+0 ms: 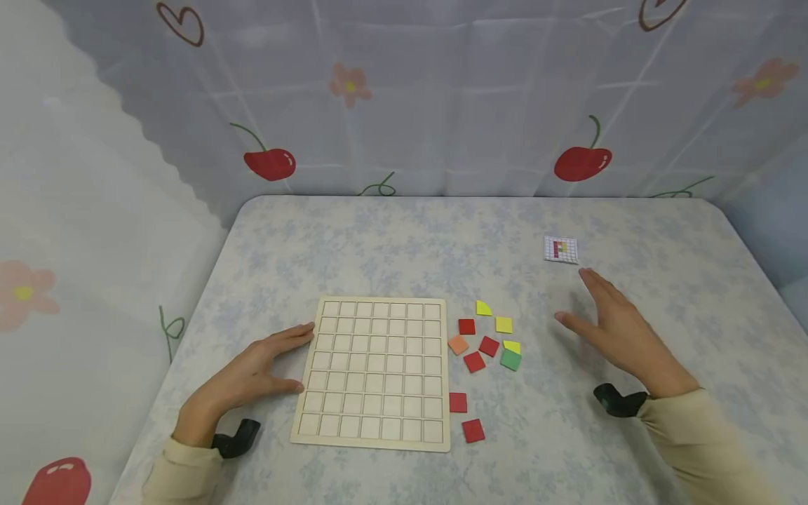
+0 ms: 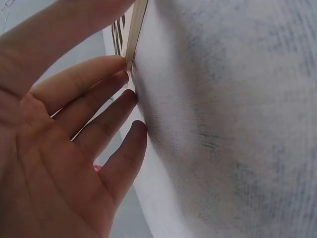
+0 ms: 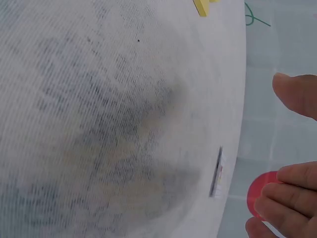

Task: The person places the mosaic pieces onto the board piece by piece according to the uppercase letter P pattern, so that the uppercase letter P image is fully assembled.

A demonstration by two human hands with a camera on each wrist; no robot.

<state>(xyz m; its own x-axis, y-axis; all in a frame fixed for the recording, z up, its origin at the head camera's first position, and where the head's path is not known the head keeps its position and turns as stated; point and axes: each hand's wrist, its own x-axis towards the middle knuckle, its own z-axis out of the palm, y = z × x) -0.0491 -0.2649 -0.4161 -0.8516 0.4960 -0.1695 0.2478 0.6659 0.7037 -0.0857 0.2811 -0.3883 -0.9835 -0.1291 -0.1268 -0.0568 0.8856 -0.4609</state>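
A pale wooden grid board (image 1: 375, 365) with bare square cells lies flat on the table. At its left edge my left hand (image 1: 252, 372) rests with fingers and thumb extended; in the left wrist view the fingertips are right at the board's side (image 2: 132, 37). My right hand (image 1: 621, 340) hovers over the table on the right, thumb spread from the fingers, holding nothing. Just beyond its fingertips lies a small square card (image 1: 561, 250) printed with a coloured grid pattern. That card (image 3: 217, 173) appears edge-on in the right wrist view.
Right of the board lie several red square tiles (image 1: 489, 346), an orange tile (image 1: 458, 344), a green tile (image 1: 511, 360), a yellow square (image 1: 503, 325) and a yellow rounded piece (image 1: 482, 308). Another yellow piece (image 1: 513, 346) is partly under the green tile. A patterned curtain (image 1: 442, 105) hangs behind the table.
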